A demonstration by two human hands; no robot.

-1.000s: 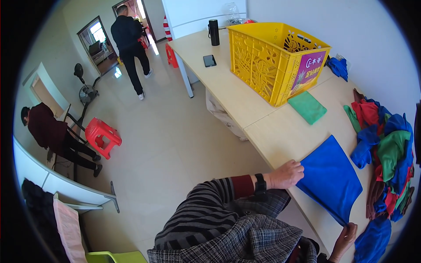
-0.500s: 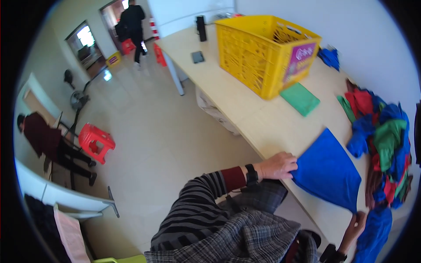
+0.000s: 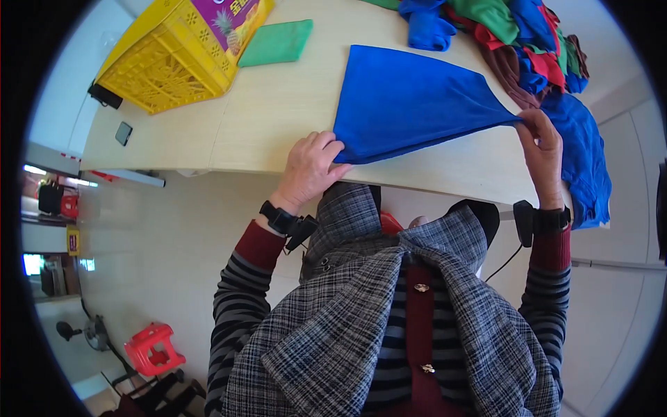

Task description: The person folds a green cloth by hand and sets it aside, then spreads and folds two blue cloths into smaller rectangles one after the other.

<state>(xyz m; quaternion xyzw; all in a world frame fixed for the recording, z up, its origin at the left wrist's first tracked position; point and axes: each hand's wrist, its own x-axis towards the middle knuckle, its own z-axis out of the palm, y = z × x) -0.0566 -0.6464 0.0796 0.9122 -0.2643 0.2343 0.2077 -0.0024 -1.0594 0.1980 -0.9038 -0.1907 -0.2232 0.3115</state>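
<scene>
A blue cloth [image 3: 417,101], doubled over with its layers showing along the near edge, lies on the pale table [image 3: 257,139]. My left hand [image 3: 313,167] is closed on its near left corner. At the right, my right hand [image 3: 543,139] pinches the other near corner and draws it out to a point, slightly raised. Beyond the cloth a heap of blue, red, green and brown cloths [image 3: 517,35] is piled at the far right. One blue cloth [image 3: 580,153] from the heap hangs over the table's edge beside my right wrist.
A folded green cloth [image 3: 278,43] lies next to a yellow plastic crate [image 3: 184,59] on the left. A phone [image 3: 124,133] and a black cylinder [image 3: 104,95] are near the crate. A red stool [image 3: 154,349] stands on the floor at lower left.
My head has turned toward the table, so the whole view has swung round. Both hands still hold the blue cloth by its near corners; its near edge now stretches between them.
</scene>
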